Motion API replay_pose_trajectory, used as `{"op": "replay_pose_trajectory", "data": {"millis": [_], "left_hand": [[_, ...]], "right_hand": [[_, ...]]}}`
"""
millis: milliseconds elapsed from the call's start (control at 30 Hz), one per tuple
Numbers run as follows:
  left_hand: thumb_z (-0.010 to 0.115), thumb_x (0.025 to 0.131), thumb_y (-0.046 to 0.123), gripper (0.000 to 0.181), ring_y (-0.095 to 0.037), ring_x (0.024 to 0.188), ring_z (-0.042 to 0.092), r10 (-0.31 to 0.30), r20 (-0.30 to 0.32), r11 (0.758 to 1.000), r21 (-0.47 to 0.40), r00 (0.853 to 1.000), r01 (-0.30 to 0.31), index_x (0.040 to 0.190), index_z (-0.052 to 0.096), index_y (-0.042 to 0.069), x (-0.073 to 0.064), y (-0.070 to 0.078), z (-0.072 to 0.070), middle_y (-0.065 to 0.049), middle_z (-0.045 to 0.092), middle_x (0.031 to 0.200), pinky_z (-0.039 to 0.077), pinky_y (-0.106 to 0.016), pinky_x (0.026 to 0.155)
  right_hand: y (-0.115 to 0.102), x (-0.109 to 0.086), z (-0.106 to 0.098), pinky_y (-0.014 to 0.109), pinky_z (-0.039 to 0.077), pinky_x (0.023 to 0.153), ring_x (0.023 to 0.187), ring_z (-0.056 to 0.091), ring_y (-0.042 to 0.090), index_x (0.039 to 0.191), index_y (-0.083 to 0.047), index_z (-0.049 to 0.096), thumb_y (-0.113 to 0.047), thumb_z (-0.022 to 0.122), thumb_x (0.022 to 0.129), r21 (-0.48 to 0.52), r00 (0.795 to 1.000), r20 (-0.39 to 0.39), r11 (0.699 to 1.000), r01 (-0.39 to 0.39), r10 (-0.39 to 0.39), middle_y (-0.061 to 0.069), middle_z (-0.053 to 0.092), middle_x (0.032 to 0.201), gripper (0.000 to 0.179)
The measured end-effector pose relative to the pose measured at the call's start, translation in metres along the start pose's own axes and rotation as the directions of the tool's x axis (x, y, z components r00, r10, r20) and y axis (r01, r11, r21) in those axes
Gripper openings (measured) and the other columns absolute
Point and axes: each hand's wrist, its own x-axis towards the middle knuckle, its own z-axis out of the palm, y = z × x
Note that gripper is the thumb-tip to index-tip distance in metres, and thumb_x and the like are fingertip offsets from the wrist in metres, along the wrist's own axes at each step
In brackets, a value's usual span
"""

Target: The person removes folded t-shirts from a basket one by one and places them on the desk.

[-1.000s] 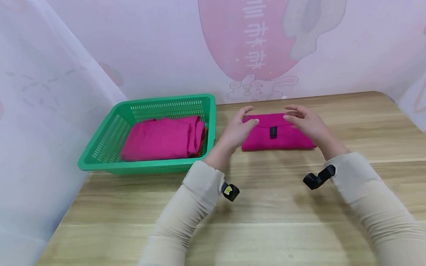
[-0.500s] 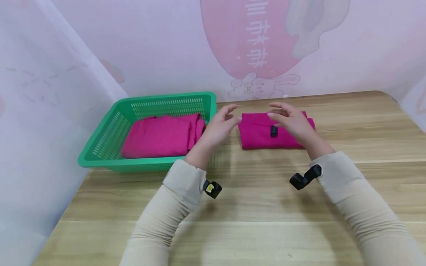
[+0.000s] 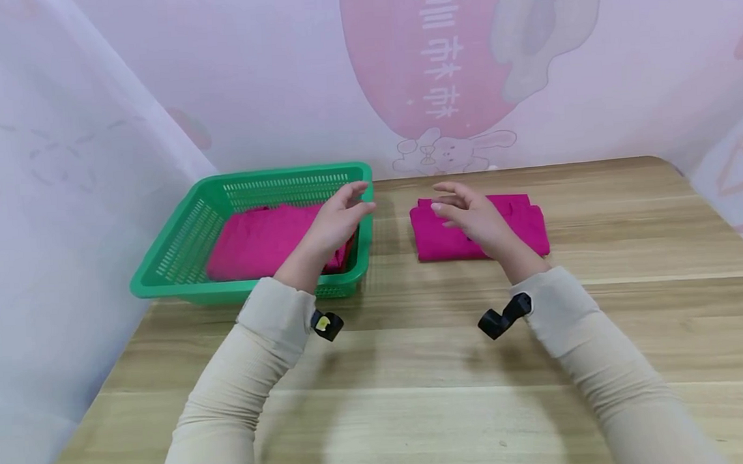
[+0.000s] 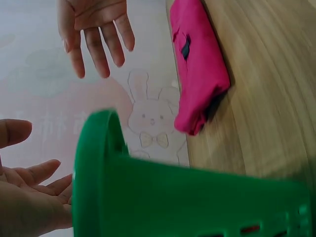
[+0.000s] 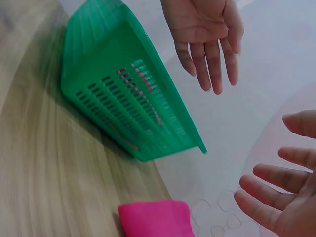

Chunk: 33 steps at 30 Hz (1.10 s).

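Note:
Above the right side of the green basket (image 3: 250, 287) my left hand (image 3: 331, 226) hovers, fingers relaxed and holding nothing. Inside the basket lies folded magenta cloth (image 3: 255, 243), partly covered by my left forearm in the head view. A folded magenta garment (image 3: 519, 223) rests on the table to the right. My right hand (image 3: 478, 221) is over its left half in the head view, empty, with fingers loosely bent. The left wrist view shows a dark tag (image 4: 185, 48) on the garment (image 4: 202, 64). Both palms face each other in the wrist views.
The wooden table (image 3: 439, 421) reaches back to a pale printed curtain (image 3: 280, 78). The basket's raised rim (image 5: 163, 81) stands between the left hand and the tabletop. A small black wrist camera (image 3: 503, 316) sits on the right cuff, another on the left.
Both hands have moved left, the left one from beside the garment to over the basket's right edge, the right one across the garment. Garment and basket stay where they were.

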Motion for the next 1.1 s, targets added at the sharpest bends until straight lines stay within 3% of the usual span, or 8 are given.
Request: {"op": "replay_pose_trajectory", "data": {"millis": [400,600,867,1100], "left_hand": [[0.043,0.091,0.028,0.05,-0.022,0.121,0.026,-0.055,-0.006,0.995,-0.083,0.998,0.054,0.135,0.025,0.015,-0.014,-0.019,-0.05,-0.002,0.023,0.137,0.022,-0.042,0.098],[0.042,0.091,0.031,0.053,-0.028,0.121,0.026,-0.073,-0.016,0.996,-0.057,0.997,0.072,0.136,0.021,0.013,-0.023,-0.032,-0.072,-0.006,0.022,0.138,0.021,-0.043,0.098],[0.039,0.092,0.03,0.054,-0.028,0.122,0.025,-0.099,-0.057,0.995,-0.01,0.993,0.098,0.137,0.019,0.009,-0.036,-0.046,-0.097,-0.012,0.023,0.137,0.02,-0.042,0.098],[0.037,0.091,0.035,0.059,-0.032,0.123,0.022,-0.141,-0.08,0.988,0.047,0.987,0.145,0.138,0.013,0.008,-0.045,-0.058,-0.115,-0.015,0.02,0.138,0.019,-0.044,0.099]], "right_hand": [[-0.012,0.008,0.038,0.039,0.039,0.086,0.103,0.049,0.027,0.128,-0.005,0.037,-0.015,0.052,0.086,0.106,0.996,0.077,0.994,0.032,-0.04,0.017,0.046,0.119,0.046],[-0.015,0.014,0.053,0.034,0.042,0.083,0.103,0.049,0.024,0.128,-0.008,0.039,-0.017,0.052,0.086,0.096,0.991,0.13,0.995,0.026,-0.039,0.015,0.047,0.118,0.045],[-0.021,0.017,0.066,0.036,0.041,0.085,0.107,0.046,0.025,0.128,-0.007,0.038,-0.016,0.052,0.087,0.102,0.982,0.179,0.994,0.042,-0.06,0.019,0.043,0.123,0.044],[-0.026,0.021,0.075,0.033,0.043,0.082,0.105,0.048,0.021,0.128,-0.011,0.039,-0.019,0.053,0.086,0.055,0.976,0.213,0.998,0.041,-0.052,0.013,0.047,0.12,0.045]]}}
